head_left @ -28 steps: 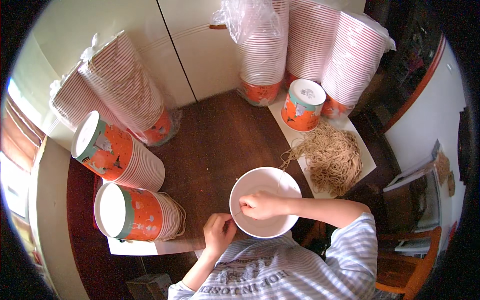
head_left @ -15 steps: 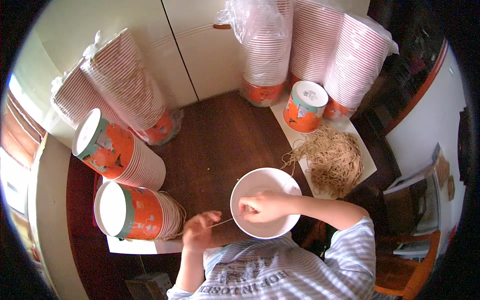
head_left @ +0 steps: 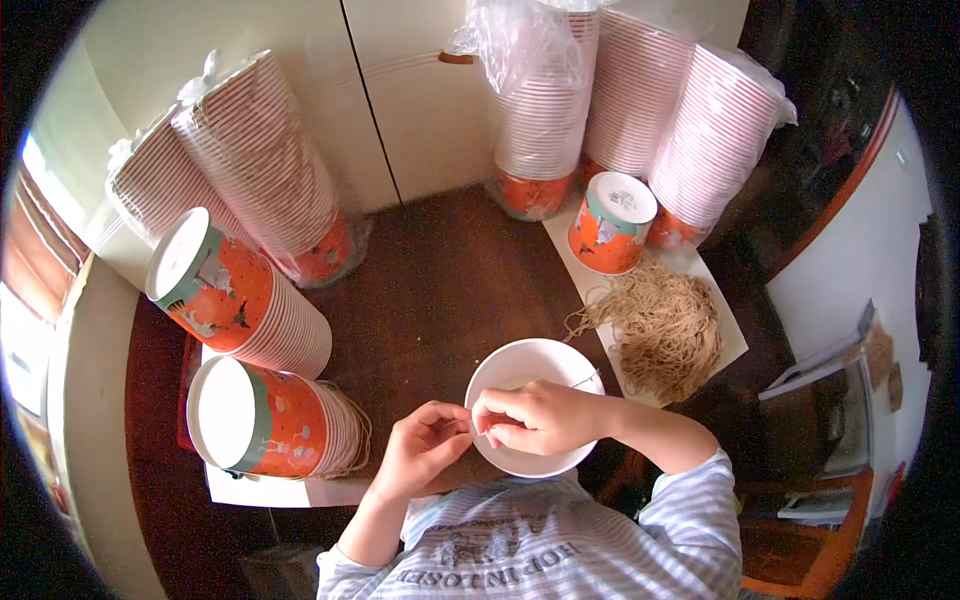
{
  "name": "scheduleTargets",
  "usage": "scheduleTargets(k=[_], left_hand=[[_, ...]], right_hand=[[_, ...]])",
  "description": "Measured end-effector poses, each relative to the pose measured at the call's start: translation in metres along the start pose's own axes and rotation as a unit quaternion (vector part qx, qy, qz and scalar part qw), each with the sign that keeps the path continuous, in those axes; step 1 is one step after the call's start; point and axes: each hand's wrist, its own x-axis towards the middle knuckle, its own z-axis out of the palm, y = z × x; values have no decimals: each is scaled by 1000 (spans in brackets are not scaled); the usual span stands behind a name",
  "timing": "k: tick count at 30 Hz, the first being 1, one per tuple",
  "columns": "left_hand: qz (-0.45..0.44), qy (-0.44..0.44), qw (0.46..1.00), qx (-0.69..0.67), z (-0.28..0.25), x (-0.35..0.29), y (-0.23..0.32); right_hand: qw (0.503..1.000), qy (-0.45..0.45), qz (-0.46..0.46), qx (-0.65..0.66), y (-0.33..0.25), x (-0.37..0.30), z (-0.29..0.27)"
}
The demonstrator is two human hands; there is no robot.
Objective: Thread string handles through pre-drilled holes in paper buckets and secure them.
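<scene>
Stringing of the white tub is judged in progress; cord lies heaped to its right. Left hand is held beside its left rim, right hand over its mouth; grip closure on cord cannot be told. Fine two-handed control seems required next.

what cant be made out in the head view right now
Head view: part of the white tub's inside, hidden by the right hand.
Head view: what, if anything, the left hand pinches; too small.
Head view: top of the upper-middle plastic wrap, cut off by the upper edge.
</scene>
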Motion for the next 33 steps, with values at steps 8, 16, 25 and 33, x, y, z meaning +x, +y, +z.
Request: scheduleTargets(k=[8,16,25,33], left_hand=[[-3,-18,999,38,-2,-1,-5],[-7,-50,997,-52,-9,-3,-8],[-41,-17,996,-82,-23,1,-20],[-28,-23,998,-56,-25,-3,-19]], right_hand=[[984,69,-126,-104,14,1,3],[945,174,-133,-242,22,0,29],[934,179,-165,-261,14,-6,38],[928,160,-158,-298,16,0,53]])
